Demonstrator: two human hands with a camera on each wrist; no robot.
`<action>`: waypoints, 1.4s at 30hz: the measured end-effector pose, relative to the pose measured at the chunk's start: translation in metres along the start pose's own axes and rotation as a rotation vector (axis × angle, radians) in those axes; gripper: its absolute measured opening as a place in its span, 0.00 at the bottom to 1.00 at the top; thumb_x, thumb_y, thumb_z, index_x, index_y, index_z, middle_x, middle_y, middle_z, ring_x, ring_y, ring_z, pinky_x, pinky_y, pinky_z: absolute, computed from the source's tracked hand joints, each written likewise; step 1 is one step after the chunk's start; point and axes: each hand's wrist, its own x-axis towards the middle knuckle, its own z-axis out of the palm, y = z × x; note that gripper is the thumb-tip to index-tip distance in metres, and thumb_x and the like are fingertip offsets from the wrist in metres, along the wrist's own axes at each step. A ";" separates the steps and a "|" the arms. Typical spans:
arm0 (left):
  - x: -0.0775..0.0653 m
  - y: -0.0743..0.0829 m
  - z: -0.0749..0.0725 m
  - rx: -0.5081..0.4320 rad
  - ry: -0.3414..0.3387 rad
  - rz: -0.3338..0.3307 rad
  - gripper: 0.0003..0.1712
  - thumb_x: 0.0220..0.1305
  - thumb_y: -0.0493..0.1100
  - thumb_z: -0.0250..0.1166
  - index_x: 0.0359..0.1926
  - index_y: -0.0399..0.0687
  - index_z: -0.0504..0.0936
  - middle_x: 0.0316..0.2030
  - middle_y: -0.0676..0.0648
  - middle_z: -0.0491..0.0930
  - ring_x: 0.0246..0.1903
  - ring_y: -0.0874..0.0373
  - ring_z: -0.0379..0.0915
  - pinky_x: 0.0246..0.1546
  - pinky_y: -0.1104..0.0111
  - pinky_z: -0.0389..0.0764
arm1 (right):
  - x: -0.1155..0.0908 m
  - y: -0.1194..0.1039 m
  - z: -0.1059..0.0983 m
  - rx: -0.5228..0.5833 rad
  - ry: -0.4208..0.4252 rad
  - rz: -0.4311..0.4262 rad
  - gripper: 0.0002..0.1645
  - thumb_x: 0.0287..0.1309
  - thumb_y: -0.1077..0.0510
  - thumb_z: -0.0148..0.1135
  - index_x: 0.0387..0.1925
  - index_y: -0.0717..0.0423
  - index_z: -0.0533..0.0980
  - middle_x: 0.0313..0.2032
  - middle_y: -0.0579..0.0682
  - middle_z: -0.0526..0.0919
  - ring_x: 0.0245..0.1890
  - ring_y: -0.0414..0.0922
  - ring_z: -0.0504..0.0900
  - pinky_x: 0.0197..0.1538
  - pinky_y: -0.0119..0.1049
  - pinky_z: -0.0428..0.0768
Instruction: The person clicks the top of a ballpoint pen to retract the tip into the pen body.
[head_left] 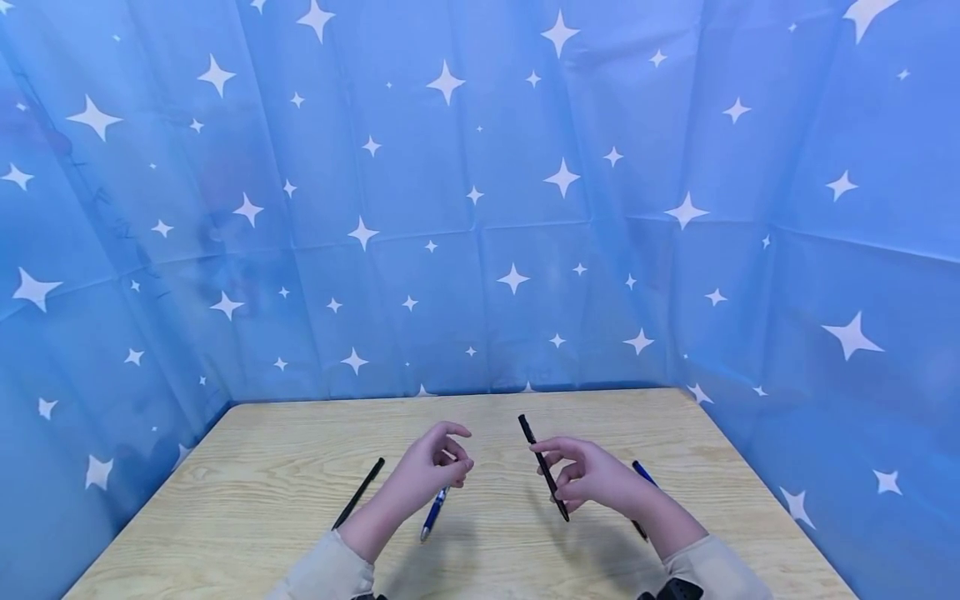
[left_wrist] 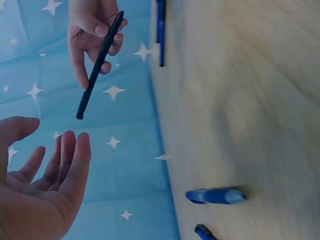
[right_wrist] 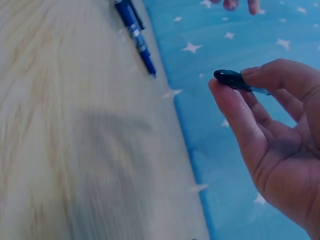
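Observation:
My right hand [head_left: 592, 477] pinches a slim black pen [head_left: 549, 478] between thumb and fingers, held tilted above the table. In the right wrist view, that pen [right_wrist: 230, 78] points end-on toward the camera. My left hand [head_left: 435, 465] hovers to the left, fingers loosely bent and apart from one another, with nothing in it. Its palm and spread fingers [left_wrist: 75, 172] show in the left wrist view, a gap away from the held pen. Below the left hand a blue pen [head_left: 432, 517] lies on the table, partly covered by the hand.
Another black pen [head_left: 360, 492] lies on the wooden table [head_left: 285, 442], left of the left forearm. Beside the right forearm a blue pen end [head_left: 642, 472] and a dark tip [head_left: 639, 530] show; the forearm hides what lies between. A blue star-patterned curtain [head_left: 480, 317] surrounds the table.

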 end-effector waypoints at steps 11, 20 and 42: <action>-0.009 -0.016 -0.012 0.111 -0.070 -0.063 0.19 0.68 0.41 0.63 0.57 0.42 0.72 0.36 0.44 0.78 0.31 0.50 0.78 0.37 0.51 0.82 | 0.007 0.025 -0.015 -0.019 0.009 0.083 0.32 0.53 0.74 0.60 0.62 0.66 0.68 0.48 0.64 0.78 0.31 0.47 0.78 0.35 0.45 0.83; -0.016 -0.025 -0.018 0.189 -0.132 -0.100 0.21 0.68 0.45 0.63 0.58 0.45 0.73 0.37 0.46 0.78 0.37 0.45 0.78 0.37 0.57 0.81 | 0.009 0.038 -0.017 -0.111 0.058 0.128 0.25 0.48 0.74 0.69 0.50 0.66 0.76 0.39 0.56 0.77 0.29 0.47 0.80 0.31 0.44 0.84; -0.014 -0.034 -0.022 0.256 -0.168 -0.108 0.21 0.69 0.46 0.62 0.59 0.45 0.73 0.37 0.43 0.79 0.35 0.47 0.79 0.34 0.59 0.80 | 0.014 0.039 -0.013 -0.285 -0.094 0.106 0.21 0.44 0.73 0.73 0.43 0.60 0.80 0.28 0.54 0.75 0.17 0.41 0.68 0.20 0.34 0.69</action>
